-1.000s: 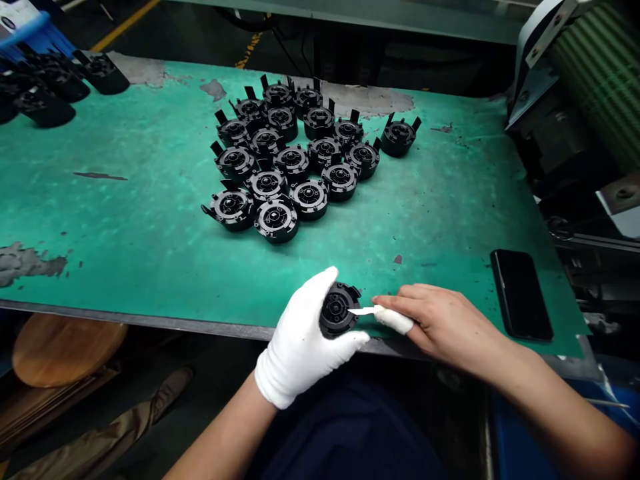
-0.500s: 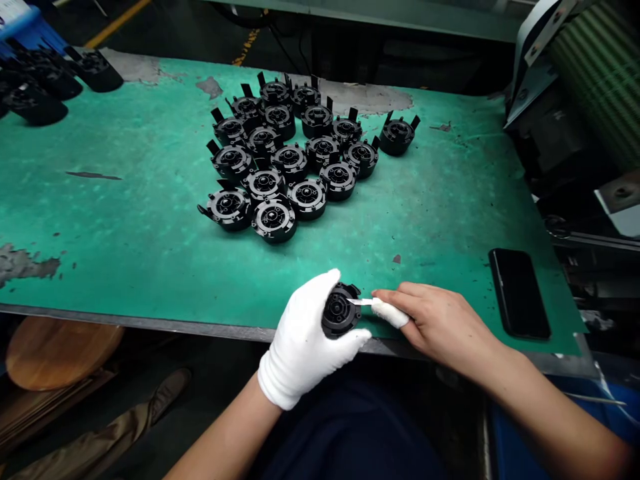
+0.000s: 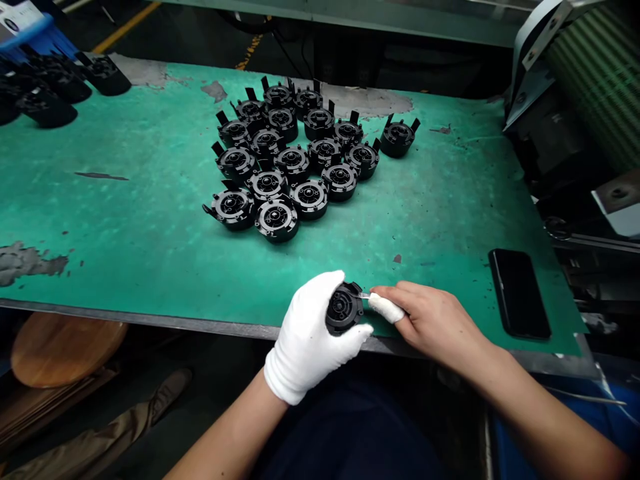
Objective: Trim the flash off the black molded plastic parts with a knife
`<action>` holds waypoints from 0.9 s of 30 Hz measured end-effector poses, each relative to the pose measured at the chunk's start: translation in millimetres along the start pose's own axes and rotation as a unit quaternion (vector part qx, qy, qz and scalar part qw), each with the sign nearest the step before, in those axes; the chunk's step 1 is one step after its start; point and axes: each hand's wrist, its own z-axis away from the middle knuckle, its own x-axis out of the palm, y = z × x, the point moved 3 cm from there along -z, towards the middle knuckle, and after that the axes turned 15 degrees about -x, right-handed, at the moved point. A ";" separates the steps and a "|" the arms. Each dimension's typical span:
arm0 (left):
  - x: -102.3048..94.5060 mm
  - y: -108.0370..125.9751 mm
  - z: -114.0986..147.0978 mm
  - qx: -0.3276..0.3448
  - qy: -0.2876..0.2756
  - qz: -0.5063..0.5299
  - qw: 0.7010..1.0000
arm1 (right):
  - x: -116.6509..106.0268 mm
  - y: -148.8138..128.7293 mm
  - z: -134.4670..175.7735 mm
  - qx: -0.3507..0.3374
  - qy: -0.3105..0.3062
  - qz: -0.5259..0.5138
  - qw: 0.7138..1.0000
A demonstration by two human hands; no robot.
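Note:
My left hand [image 3: 311, 337], in a white glove, is closed around a round black plastic part [image 3: 345, 308] at the table's front edge. The part's ringed face is turned up toward me. My right hand [image 3: 429, 312] is bare apart from a white covering on the thumb. It pinches a small knife [image 3: 365, 295] with a thin metal blade, whose handle is hidden in the fingers. The blade touches or lies just over the part's upper right rim; I cannot tell which. Farther back stands a group of similar black parts [image 3: 293, 162], some with upright tabs.
A green-topped table [image 3: 165, 267] has worn grey patches. A dark phone [image 3: 520, 293] lies at the right. More black parts [image 3: 50, 107] stand by a blue container [image 3: 30, 37] at far left. Machinery [image 3: 565, 133] borders the right side. A wooden stool [image 3: 67, 350] and a person's shoe [image 3: 173, 387] show below.
The blade has shifted from over the part's face to its upper right rim, and less of it shows. My left hand keeps its grip on the part.

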 end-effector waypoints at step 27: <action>-2.3 5.9 -2.3 0.040 0.011 -0.007 0.999 | 1.5 -9.6 -3.0 -0.003 -0.008 0.073 0.997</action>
